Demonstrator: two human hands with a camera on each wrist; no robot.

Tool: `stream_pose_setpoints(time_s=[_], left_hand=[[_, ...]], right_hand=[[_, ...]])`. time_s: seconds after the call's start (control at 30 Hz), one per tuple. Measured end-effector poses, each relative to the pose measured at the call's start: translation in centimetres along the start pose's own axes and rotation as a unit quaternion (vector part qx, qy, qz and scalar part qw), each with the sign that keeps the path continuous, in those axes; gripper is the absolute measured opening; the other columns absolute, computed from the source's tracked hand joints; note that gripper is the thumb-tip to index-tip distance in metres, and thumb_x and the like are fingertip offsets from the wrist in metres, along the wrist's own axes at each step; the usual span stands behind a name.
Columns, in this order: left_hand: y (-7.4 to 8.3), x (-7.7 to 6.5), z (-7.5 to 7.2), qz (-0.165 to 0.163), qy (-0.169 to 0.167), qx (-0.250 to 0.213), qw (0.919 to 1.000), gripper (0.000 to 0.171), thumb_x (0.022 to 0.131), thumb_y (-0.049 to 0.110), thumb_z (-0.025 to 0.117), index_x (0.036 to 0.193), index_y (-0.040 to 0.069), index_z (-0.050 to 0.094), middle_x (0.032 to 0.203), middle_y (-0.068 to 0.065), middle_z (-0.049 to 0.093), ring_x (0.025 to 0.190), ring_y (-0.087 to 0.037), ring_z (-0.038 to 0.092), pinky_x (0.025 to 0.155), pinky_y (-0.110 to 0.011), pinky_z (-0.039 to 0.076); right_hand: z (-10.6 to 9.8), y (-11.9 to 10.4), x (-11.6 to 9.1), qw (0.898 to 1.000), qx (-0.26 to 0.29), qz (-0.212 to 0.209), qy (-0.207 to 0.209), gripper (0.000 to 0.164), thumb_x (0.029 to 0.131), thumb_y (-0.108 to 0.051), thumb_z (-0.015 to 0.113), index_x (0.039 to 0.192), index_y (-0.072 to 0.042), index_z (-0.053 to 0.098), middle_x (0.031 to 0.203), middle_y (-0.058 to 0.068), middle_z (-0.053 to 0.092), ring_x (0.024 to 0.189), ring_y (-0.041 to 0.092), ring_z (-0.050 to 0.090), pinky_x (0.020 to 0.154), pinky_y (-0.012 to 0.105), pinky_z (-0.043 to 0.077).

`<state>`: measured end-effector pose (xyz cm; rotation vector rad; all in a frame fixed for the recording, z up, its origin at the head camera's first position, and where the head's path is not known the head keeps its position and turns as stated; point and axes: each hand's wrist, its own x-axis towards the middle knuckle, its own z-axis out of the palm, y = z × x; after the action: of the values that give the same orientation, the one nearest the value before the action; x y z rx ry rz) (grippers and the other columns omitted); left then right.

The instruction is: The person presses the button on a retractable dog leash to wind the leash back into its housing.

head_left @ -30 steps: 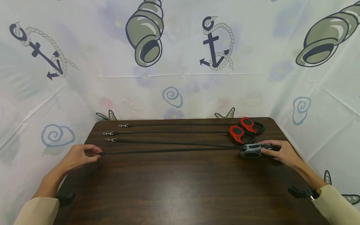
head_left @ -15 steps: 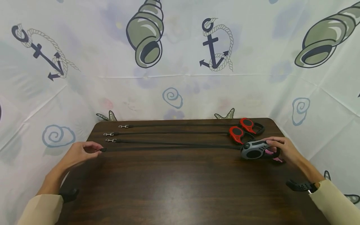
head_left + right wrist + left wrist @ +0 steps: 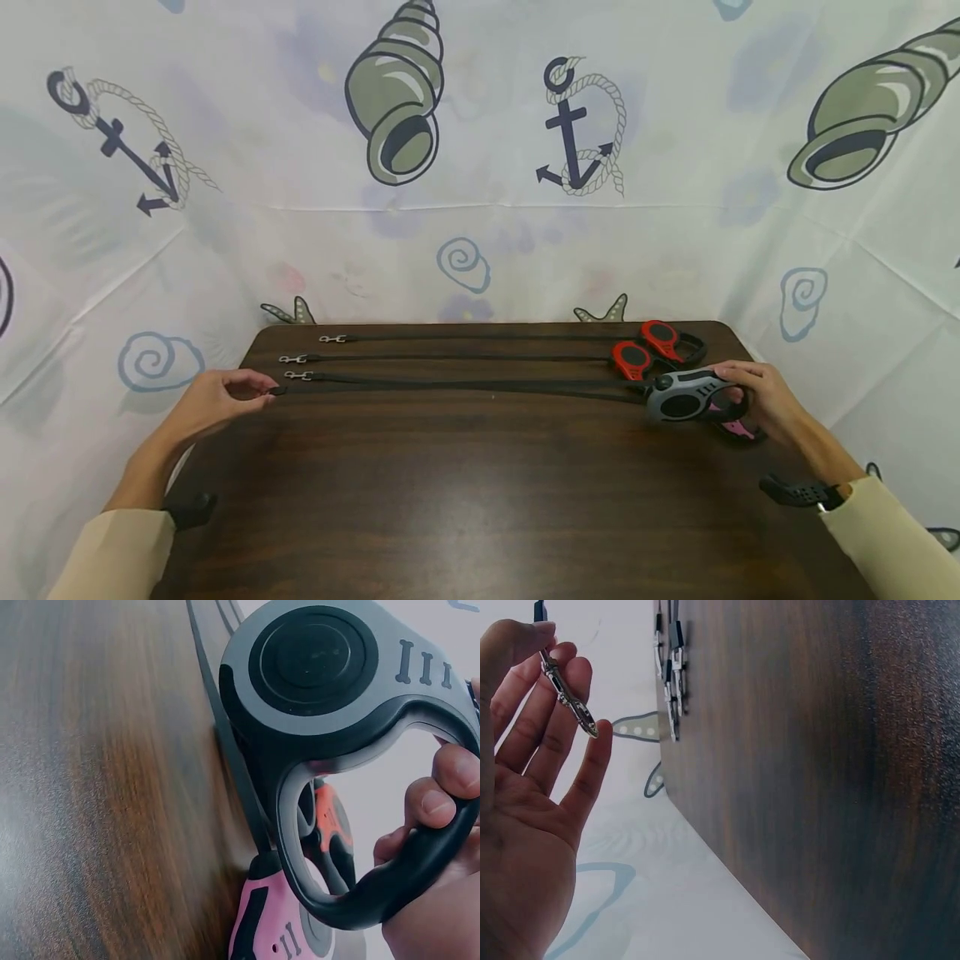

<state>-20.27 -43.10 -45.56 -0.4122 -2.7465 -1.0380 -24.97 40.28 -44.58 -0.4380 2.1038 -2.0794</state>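
My right hand (image 3: 772,398) holds the black loop handle of a grey and black retractable dog leash (image 3: 681,397), its case lifted on edge above a pink leash (image 3: 738,428). Between thumb and fingers, my left hand (image 3: 213,402) pinches the black strap end of the grey leash. In the left wrist view its metal snap clip (image 3: 566,694) hangs over the fingers. The strap runs slackly across to the case. From the right wrist, the grey case fills much of the view, with fingers curled round the handle and the pink case (image 3: 277,915) below.
Two red and black leashes, one behind (image 3: 660,333) and one nearer (image 3: 632,358), lie at the back right of the brown table (image 3: 480,483). Their straps stretch left to metal clips (image 3: 293,359). A third clip (image 3: 298,377) lies just in front. Patterned cloth (image 3: 480,167) surrounds the table.
My right hand has raised the grey case and turned its broad side toward me, uncovering more of the pink leash. My left hand has moved up and away with the strap end.
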Motion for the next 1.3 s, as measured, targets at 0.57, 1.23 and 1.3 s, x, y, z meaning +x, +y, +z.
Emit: stream_pose_setpoints(time_s=[0.57,1.23,1.3], left_hand=[[0.4,0.0,-0.5,-0.012,0.001,0.013,0.9998,0.015,0.088,0.008,0.085,0.102,0.005,0.08,0.089,-0.006,0.078,0.076,-0.003,0.067,0.067,-0.017,0.051],[0.7,0.0,-0.8,-0.022,0.005,0.027,0.9994,0.017,0.087,0.008,0.085,0.103,0.003,0.08,0.089,-0.003,0.078,0.075,-0.003,0.067,0.066,-0.016,0.05],[0.8,0.0,-0.8,-0.017,0.005,0.027,0.9995,0.017,0.087,0.007,0.085,0.103,0.003,0.08,0.088,-0.003,0.078,0.075,-0.002,0.066,0.066,-0.015,0.049]], right_hand=[[-0.2,0.3,0.9,1.0,0.015,-0.02,-0.003,0.039,0.109,0.004,0.045,0.107,-0.007,0.083,0.1,-0.005,0.08,0.069,0.009,0.05,0.06,0.038,0.027],[0.0,-0.1,0.9,0.999,-0.035,0.012,0.014,0.027,0.106,0.001,0.057,0.114,-0.01,0.08,0.078,-0.006,0.062,0.069,0.015,0.047,0.063,0.039,0.03],[0.0,-0.1,0.9,0.998,-0.058,0.021,0.016,0.026,0.104,0.001,0.061,0.116,-0.012,0.08,0.078,-0.006,0.06,0.071,0.014,0.048,0.062,0.036,0.034]])
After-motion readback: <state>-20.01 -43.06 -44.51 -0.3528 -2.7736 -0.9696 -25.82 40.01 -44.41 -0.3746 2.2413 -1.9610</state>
